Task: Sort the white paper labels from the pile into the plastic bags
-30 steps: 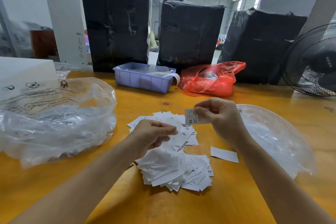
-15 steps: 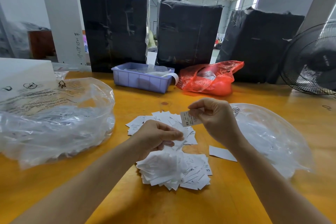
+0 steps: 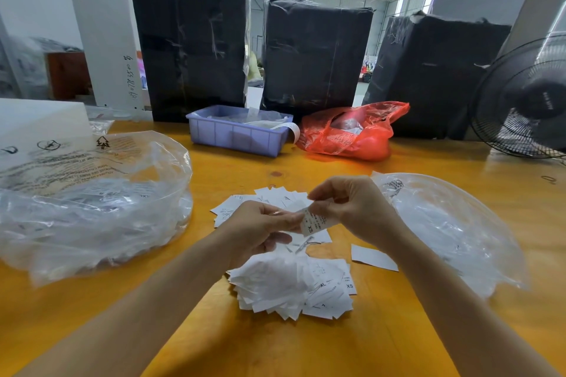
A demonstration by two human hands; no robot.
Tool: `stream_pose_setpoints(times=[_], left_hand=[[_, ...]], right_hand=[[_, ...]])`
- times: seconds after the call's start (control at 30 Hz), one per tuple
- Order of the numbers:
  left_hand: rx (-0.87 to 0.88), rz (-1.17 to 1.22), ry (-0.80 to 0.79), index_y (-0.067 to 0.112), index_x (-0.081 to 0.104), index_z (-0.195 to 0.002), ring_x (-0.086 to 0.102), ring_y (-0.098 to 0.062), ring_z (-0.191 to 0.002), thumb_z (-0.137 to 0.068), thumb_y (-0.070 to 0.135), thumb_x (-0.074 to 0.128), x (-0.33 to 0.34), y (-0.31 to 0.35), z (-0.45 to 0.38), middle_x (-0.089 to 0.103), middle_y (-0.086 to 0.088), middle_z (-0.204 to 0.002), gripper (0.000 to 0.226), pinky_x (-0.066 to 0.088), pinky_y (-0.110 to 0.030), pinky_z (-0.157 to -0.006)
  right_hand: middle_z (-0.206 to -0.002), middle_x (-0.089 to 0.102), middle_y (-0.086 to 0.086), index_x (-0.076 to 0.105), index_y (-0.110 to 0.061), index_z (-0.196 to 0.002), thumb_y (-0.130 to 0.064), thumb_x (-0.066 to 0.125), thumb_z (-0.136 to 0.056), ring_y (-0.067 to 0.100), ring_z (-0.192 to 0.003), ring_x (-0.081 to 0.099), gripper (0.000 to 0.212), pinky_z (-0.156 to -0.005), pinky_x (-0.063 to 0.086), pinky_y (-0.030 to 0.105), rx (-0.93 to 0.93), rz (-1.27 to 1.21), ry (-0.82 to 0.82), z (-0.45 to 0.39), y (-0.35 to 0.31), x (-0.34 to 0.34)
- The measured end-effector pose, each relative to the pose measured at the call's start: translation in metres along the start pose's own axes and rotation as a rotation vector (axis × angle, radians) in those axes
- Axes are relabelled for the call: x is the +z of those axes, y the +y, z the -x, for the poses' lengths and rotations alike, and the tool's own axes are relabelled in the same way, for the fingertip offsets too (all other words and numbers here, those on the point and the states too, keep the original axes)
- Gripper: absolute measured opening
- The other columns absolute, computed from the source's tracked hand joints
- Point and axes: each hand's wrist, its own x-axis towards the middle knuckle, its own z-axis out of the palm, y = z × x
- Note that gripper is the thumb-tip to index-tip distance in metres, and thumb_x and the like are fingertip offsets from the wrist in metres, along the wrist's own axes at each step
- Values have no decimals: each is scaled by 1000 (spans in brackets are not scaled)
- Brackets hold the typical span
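Desk surface, orange and bare, runs wide toward the near edge between the forearms, and a strip of open wood also lies between the label pile and the back row of things. Left and right of the pile the room narrows: a clear plastic bag with printed warnings billows on the left, and a second clear bag lies flatter on the right, just beside the right wrist. White paper labels sit heaped in the middle, small rectangles fanned and overlapping, some showing size marks such as XS and XL; a thinner scatter spreads behind the hands, and one loose label lies apart to the right. Above the heap, the right hand pinches a single label marked XS between thumb and fingers, and the left hand has its fingers curled with their tips touching the same label's edge. Farther back stand a lilac plastic bin, a red plastic bag, three black-wrapped bales and, at the far right, a black fan.
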Motion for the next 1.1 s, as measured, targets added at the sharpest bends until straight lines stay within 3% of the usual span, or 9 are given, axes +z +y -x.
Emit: stream_pose_setpoints(times=[0.13, 0.3, 0.4, 0.47, 0.57, 0.7, 0.8, 0.93, 1.1], left_hand=[[14, 8, -1, 9, 75, -84, 60, -10, -59, -61, 40, 71, 3, 0, 0, 72, -7, -77, 38, 42, -19, -51], [19, 116, 21, 4, 70, -77, 52, -11, -48, -71, 44, 65, 10, -2, 1, 65, -6, -62, 41, 41, -17, -43], [36, 207, 101, 6, 67, -78, 51, -11, -49, -86, 35, 63, 15, -2, 1, 62, -7, -65, 30, 42, -18, -43], [40, 263, 219, 12, 66, -79, 53, -10, -54, -89, 34, 62, 15, -2, -1, 62, -3, -66, 24, 44, -19, -48], [48, 323, 307, 18, 65, -81, 56, -14, -67, -89, 37, 62, 12, -1, -3, 64, -2, -74, 20, 44, -24, -59], [31, 391, 316, 16, 64, -84, 58, -14, -72, -88, 36, 63, 14, -2, -1, 65, -2, -75, 20, 43, -24, -61], [27, 415, 305, 17, 65, -82, 58, -13, -72, -88, 36, 62, 15, -2, 1, 63, -1, -72, 20, 43, -25, -60], [20, 423, 281, 20, 71, -87, 56, -13, -72, -88, 38, 61, 16, -1, 2, 63, 0, -73, 20, 42, -25, -59], [-45, 338, 140, 19, 73, -93, 57, -16, -72, -89, 46, 58, 13, 0, 2, 64, -2, -74, 31, 45, -24, -55]], right_hand=[[-81, 69, 3, 69, -11, -87, -5, 71, -81, 19, -78, 67, 9, -66, 55, 26, 17, -59, -26, 0, 1, 7], [-84, 68, -2, 64, -14, -103, -10, 55, -94, 23, -81, 66, 14, -72, 54, 37, 17, -51, -15, 1, -1, 19], [-104, 67, 1, 55, -13, -118, -18, 50, -96, 18, -92, 65, 23, -75, 57, 33, 48, -180, -24, 1, -4, 24], [-107, 63, 2, 52, -12, -124, -22, 54, -94, 12, -90, 64, 32, -68, 56, 23, 51, -177, 50, 0, -4, 22], [-94, 66, 8, 57, -4, -120, -11, 62, -90, 9, -70, 66, 31, -60, 53, 18, 67, -200, 128, 1, -2, 21], [-91, 69, 11, 64, 0, -113, -7, 67, -86, 13, -73, 65, 28, -66, 56, 22, 56, -176, 64, 5, -2, 28], [-91, 69, 3, 67, -7, -106, -11, 72, -81, 2, -69, 63, 26, -67, 55, 21, 34, -156, -2, 6, -4, 31], [-89, 68, 10, 66, -10, -90, -8, 76, -76, 13, -72, 66, 18, -69, 57, 28, 121, -342, -14, 5, -4, 28], [-79, 69, 11, 66, -7, -84, 0, 74, -76, 14, -66, 67, 13, -59, 54, 22, 202, -464, 2, 4, 0, 26]])
